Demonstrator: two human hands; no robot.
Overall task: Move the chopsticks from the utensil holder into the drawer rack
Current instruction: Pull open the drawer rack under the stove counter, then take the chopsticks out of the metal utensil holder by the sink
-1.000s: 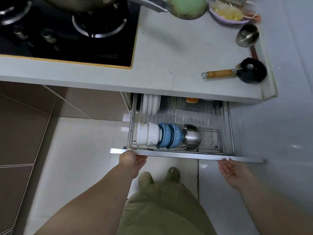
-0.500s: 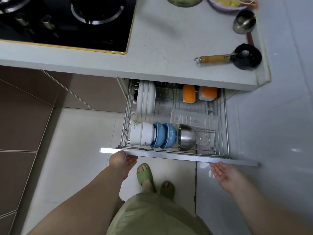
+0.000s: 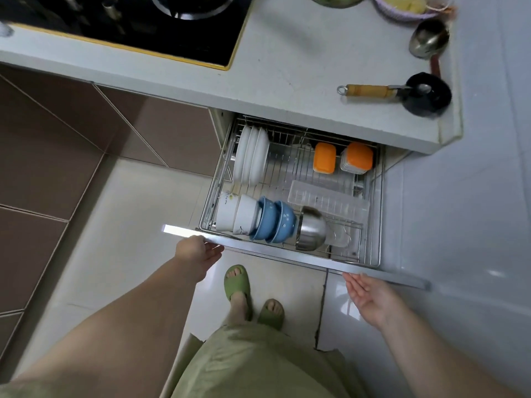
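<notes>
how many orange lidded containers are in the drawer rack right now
2, both at the back right of the drawer rack: one orange-lidded container and another just right of it. More could be hidden under the counter.

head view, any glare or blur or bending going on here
Head view: glare whitens the left end of the drawer front beside the left hand; soft reflections sit on the glossy panel right of the right hand; the steel ladle is smeared by motion blur; the countertop edge bows from wide-angle distortion.
</notes>
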